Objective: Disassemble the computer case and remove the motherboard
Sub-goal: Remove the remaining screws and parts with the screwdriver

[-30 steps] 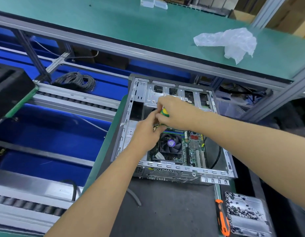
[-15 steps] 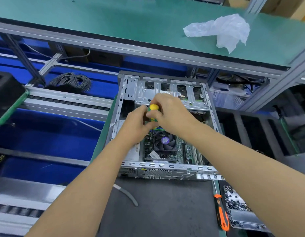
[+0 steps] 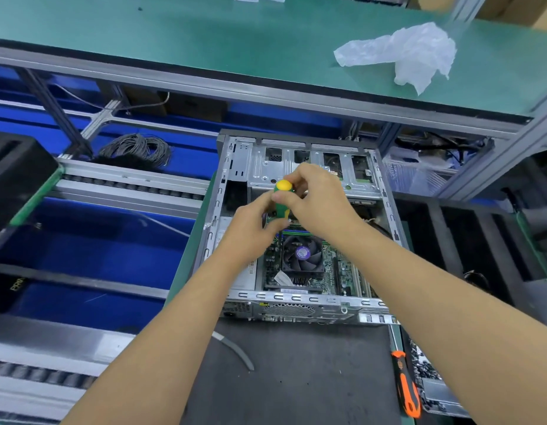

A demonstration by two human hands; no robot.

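The open computer case (image 3: 299, 228) lies on its side on the dark mat of the worktop (image 3: 296, 378), its near metal edge lined with slots and its far wall cut by drive-bay openings. Inside, the motherboard (image 3: 333, 271) sits flat on the case floor, with the round cooler fan (image 3: 302, 254) in the middle of it. Above the board's far part, both hands meet around a green and yellow screwdriver (image 3: 283, 199) that stands nearly upright. The right hand (image 3: 318, 200) curls its fingers round the top of the handle, thumb against it just under the yellow cap; the left hand (image 3: 253, 225) pinches the lower part of the handle from the left. The tip is hidden behind the hands. Open room remains inside the case to the left of the board and at the near right, between the board and the case's right wall. An orange and black screwdriver (image 3: 405, 384) lies on the mat near the worktop's right edge, just beside a tray of small screws (image 3: 428, 375). A grey cable tie (image 3: 235, 349) lies on the mat near the case's left corner. On the far green shelf (image 3: 204, 41) lies a crumpled clear plastic bag (image 3: 410, 53). A coil of grey wire (image 3: 137, 148) rests at far left.
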